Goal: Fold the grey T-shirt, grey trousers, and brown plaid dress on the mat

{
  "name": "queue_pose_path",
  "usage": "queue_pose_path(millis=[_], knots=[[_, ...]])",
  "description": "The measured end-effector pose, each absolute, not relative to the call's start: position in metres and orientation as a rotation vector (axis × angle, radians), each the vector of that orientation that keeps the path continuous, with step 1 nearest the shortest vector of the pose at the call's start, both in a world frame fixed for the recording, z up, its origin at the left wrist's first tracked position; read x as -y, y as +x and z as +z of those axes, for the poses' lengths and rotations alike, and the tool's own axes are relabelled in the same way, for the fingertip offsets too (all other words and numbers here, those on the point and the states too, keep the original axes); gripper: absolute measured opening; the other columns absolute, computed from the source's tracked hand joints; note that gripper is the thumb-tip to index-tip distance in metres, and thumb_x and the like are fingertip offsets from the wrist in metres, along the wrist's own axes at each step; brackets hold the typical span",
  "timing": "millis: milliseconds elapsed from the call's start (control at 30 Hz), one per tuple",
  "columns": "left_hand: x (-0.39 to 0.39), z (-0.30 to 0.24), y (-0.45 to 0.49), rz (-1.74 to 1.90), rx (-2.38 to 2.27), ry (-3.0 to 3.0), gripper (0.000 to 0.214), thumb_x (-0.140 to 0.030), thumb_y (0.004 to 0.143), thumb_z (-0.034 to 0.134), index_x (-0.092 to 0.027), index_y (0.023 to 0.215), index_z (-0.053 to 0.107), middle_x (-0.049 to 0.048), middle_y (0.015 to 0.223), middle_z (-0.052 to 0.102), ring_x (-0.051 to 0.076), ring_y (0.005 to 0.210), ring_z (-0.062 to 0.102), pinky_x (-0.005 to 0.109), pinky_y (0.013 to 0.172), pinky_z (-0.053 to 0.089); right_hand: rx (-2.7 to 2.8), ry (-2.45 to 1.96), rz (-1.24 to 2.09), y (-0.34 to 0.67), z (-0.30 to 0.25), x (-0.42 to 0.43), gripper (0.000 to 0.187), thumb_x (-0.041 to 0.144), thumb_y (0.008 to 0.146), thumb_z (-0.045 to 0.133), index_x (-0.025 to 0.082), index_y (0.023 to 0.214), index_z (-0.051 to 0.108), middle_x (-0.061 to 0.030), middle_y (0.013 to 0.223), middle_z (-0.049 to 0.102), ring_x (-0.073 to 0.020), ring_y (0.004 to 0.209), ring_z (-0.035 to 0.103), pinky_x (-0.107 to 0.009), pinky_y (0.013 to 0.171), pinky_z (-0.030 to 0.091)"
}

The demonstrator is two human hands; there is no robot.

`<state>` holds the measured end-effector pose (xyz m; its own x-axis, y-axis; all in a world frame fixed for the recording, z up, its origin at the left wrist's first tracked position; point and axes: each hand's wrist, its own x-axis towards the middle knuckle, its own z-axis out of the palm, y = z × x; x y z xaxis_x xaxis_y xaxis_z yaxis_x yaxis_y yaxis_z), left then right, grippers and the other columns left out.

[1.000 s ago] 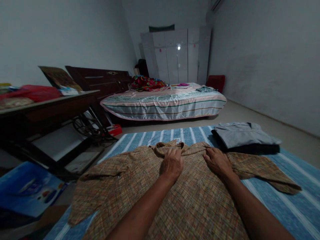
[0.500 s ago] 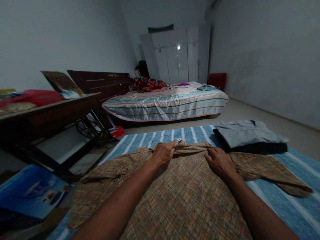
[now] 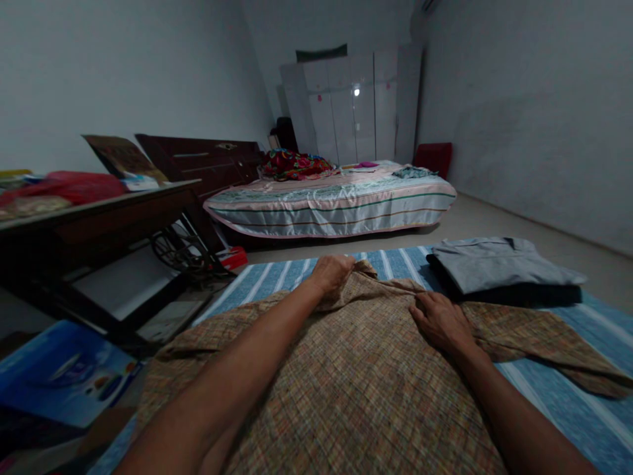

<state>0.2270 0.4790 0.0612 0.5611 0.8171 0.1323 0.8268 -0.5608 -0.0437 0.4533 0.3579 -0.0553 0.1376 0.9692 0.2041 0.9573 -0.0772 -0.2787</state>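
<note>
Dim white-walled bedroom. At left edge of frame, dark wooden surface [image 3: 99, 211] loaded with red cloth; below it, lower left, blue printed package [image 3: 59, 376]. Across the middle distance, bed [image 3: 331, 204] with striped cover, pale wardrobe [image 3: 356, 105] behind. On the floor, blue striped mat [image 3: 277, 274], and spread flat upon it, lower centre, checked shirt [image 3: 356, 369]. Left hand [image 3: 332, 274] at centre, closed on the shirt's collar, pinching the cloth up. Right of centre, right hand [image 3: 442, 323] open, palm down, pressing the shirt near the shoulder. Further right, folded grey garment [image 3: 499, 267] on the mat, just beside the shirt's sleeve.
</note>
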Motion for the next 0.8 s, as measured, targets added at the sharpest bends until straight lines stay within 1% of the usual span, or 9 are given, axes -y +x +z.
queue_pose_path(millis=[133, 267, 367, 467, 533, 667, 733, 800], knots=[[-0.501, 0.053, 0.242, -0.093, 1.380, -2.669, 0.026, -0.028, 0.093, 0.045, -0.017, 0.101, 0.067, 0.0105, 0.099, 0.070, 0.025, 0.094, 0.063, 0.030, 0.076, 0.042, 1.859, -2.085, 0.057, 0.455, -0.057, -0.359, 0.029, 0.042, 0.095, 0.038, 0.023, 0.101, 0.059, -0.0085, 0.113, 0.061, -0.0245, 0.108, 0.054, -0.037, 0.085, 0.037], [-0.518, 0.045, 0.244, -0.082, 1.445, -2.625, 0.026, -0.033, 0.093, 0.048, -0.017, 0.106, 0.065, 0.0110, 0.110, 0.068, 0.024, 0.103, 0.061, 0.030, 0.083, 0.042, 1.837, -2.076, 0.071, 0.455, -0.057, -0.359, 0.030, 0.042, 0.094, 0.039, 0.023, 0.104, 0.060, -0.0085, 0.113, 0.062, -0.0242, 0.109, 0.053, -0.037, 0.086, 0.037], [-0.525, 0.039, 0.228, -0.085, 1.550, -2.576, 0.031, -0.038, 0.093, 0.048, -0.017, 0.112, 0.063, 0.0121, 0.119, 0.065, 0.025, 0.111, 0.058, 0.031, 0.090, 0.041, 1.845, -2.067, 0.064, 0.454, -0.056, -0.358, 0.030, 0.041, 0.095, 0.037, 0.023, 0.103, 0.060, -0.0086, 0.115, 0.062, -0.0244, 0.110, 0.054, -0.037, 0.086, 0.037], [-0.529, 0.035, 0.199, -0.057, 1.706, -2.523, 0.035, -0.040, 0.091, 0.048, -0.016, 0.111, 0.064, 0.0142, 0.120, 0.064, 0.026, 0.112, 0.058, 0.032, 0.090, 0.042, 1.839, -2.076, 0.054, 0.454, -0.055, -0.357, 0.030, 0.041, 0.095, 0.037, 0.023, 0.103, 0.060, -0.0088, 0.116, 0.062, -0.0247, 0.110, 0.054, -0.038, 0.086, 0.037], [-0.532, 0.032, 0.178, -0.013, 1.814, -2.508, 0.033, -0.041, 0.087, 0.052, -0.016, 0.104, 0.067, 0.0143, 0.113, 0.067, 0.027, 0.108, 0.060, 0.031, 0.086, 0.044, 1.835, -2.080, 0.057, 0.454, -0.055, -0.357, 0.029, 0.041, 0.095, 0.037, 0.024, 0.101, 0.060, -0.0082, 0.114, 0.062, -0.0248, 0.109, 0.054, -0.038, 0.085, 0.037], [-0.539, 0.023, 0.146, 0.018, 1.975, -2.552, 0.033, -0.048, 0.077, 0.060, -0.017, 0.079, 0.070, 0.0105, 0.088, 0.071, 0.025, 0.092, 0.064, 0.026, 0.073, 0.045, 1.851, -2.076, 0.064, 0.455, -0.057, -0.358, 0.028, 0.042, 0.095, 0.038, 0.024, 0.098, 0.060, -0.0078, 0.110, 0.063, -0.0247, 0.107, 0.055, -0.037, 0.083, 0.037], [-0.541, 0.019, 0.137, -0.018, 2.042, -2.595, 0.037, -0.052, 0.076, 0.060, -0.016, 0.072, 0.069, 0.0073, 0.075, 0.069, 0.022, 0.082, 0.063, 0.024, 0.067, 0.044, 1.856, -2.072, 0.062, 0.457, -0.058, -0.358, 0.028, 0.042, 0.095, 0.039, 0.024, 0.099, 0.060, -0.0079, 0.111, 0.063, -0.0245, 0.107, 0.055, -0.036, 0.082, 0.037], [-0.542, 0.016, 0.131, -0.067, 2.114, -2.652, 0.042, -0.056, 0.075, 0.060, -0.016, 0.069, 0.068, 0.0043, 0.064, 0.064, 0.018, 0.071, 0.060, 0.023, 0.061, 0.042, 1.857, -2.074, 0.060, 0.457, -0.059, -0.359, 0.028, 0.042, 0.094, 0.040, 0.024, 0.101, 0.060, -0.0079, 0.113, 0.063, -0.0244, 0.108, 0.055, -0.036, 0.083, 0.037]])
